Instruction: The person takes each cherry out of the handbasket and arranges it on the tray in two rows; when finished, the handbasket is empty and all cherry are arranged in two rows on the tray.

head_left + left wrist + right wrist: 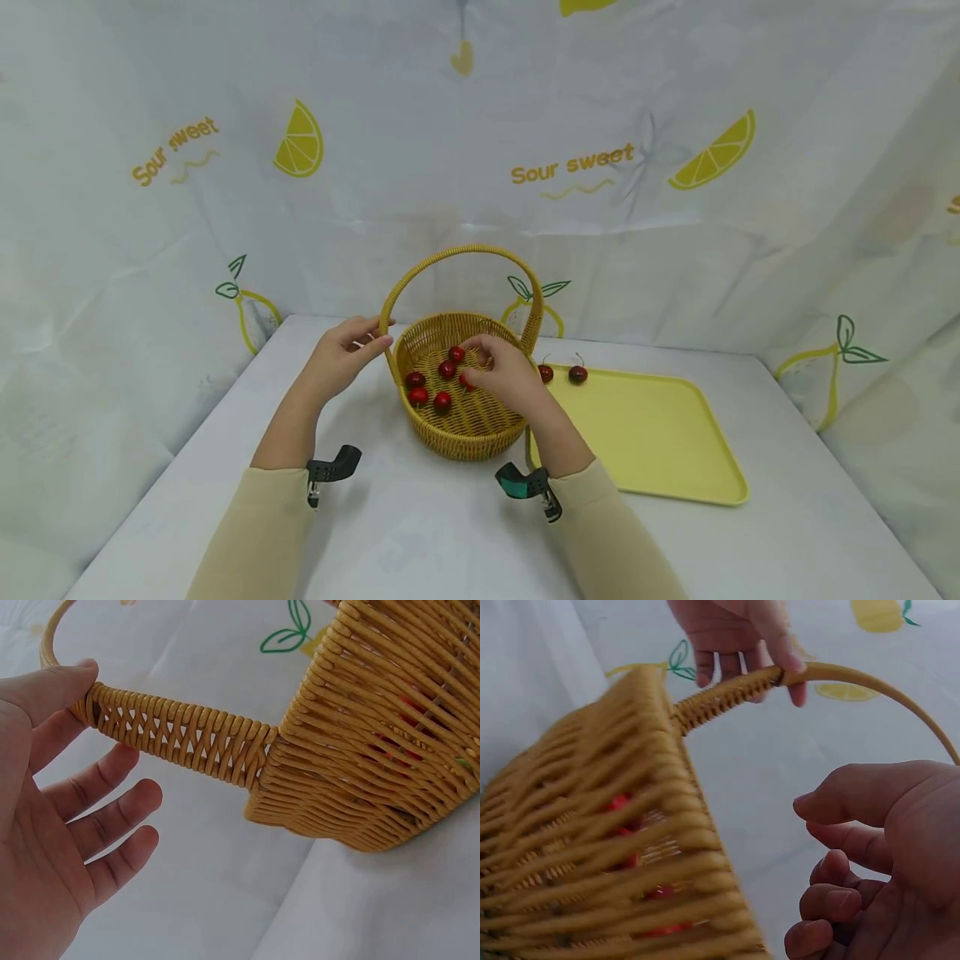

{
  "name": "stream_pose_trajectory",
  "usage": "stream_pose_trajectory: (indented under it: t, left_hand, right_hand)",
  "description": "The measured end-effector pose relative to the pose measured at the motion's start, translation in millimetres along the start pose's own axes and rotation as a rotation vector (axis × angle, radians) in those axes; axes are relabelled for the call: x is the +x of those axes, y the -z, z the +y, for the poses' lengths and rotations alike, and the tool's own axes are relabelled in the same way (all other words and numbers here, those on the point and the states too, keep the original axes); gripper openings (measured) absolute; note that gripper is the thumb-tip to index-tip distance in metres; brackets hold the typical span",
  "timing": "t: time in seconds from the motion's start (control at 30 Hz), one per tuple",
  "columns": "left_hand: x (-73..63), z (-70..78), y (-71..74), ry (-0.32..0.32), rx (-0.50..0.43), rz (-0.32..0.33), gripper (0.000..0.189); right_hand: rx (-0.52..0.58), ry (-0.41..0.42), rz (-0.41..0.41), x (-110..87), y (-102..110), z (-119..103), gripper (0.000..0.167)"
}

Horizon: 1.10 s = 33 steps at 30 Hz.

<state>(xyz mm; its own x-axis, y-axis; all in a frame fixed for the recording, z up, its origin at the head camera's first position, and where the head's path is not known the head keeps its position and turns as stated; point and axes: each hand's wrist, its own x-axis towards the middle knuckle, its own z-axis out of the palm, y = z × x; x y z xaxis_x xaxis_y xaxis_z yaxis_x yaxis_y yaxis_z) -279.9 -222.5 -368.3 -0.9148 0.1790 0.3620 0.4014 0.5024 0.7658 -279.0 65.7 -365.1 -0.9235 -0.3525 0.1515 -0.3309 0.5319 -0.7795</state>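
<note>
A woven yellow-brown basket [468,446] with a tall arched handle [472,248] stands on the table. My left hand [341,354] pinches the handle's left side between thumb and index finger; the left wrist view shows the other fingers [112,825] spread below it. Several dark red cherries [442,402] lie inside, mostly toward the left. Over the basket's right half is my right hand [506,375], its thumb right by a red cherry [467,380]. In the right wrist view its fingers [832,900] are loosely curled, with nothing seen between thumb and index finger.
A yellow tray [652,433] lies to the right of the basket, partly behind my right forearm. Two stemmed cherries [577,374] sit near its back left corner. Behind the white table [412,533] hangs a white lemon-print cloth [420,150].
</note>
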Motion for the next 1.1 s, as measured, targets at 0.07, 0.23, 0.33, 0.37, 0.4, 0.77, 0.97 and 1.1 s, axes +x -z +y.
stream_pose_trajectory:
  t: [0.07,0.23,0.33,0.37,0.4,0.77,0.97,1.1]
  left_hand:
    - [0.0,0.5,0.1,-0.001,0.002,0.003,0.035]
    - [-0.2,2.9,-1.1,-0.016,-0.016,0.003,0.035]
    - [0.0,3.4,-2.5,-0.026,-0.025,0.0,0.034]
    - [0.1,3.5,-2.9,-0.027,-0.024,0.0,0.034]
    - [0.2,3.5,-3.2,-0.028,-0.023,0.001,0.033]
    - [1.0,4.4,-1.8,-0.019,0.012,0.001,0.034]
    - [-0.6,2.8,-1.6,-0.006,0.016,-0.002,0.035]
    - [-1.2,1.9,-1.4,-0.001,0.01,0.001,0.037]
  right_hand:
    - [-0.027,-0.005,-0.05,2.2,-11,1,0.033]
    - [-0.202,-0.004,-0.187,5.6,-31,9,0.042]
    - [-0.344,0.01,-0.258,5.1,-37,14,0.046]
    - [-0.383,0.014,-0.282,4.8,-38,15,0.047]
    - [-0.421,0.018,-0.301,4.2,-39,16,0.047]
    - [-0.533,0.069,-0.306,5.4,-47,17,0.041]
    - [-0.508,0.039,-0.309,3.8,-47,14,0.028]
    - [-0.501,0.029,-0.286,3.5,-46,14,0.024]
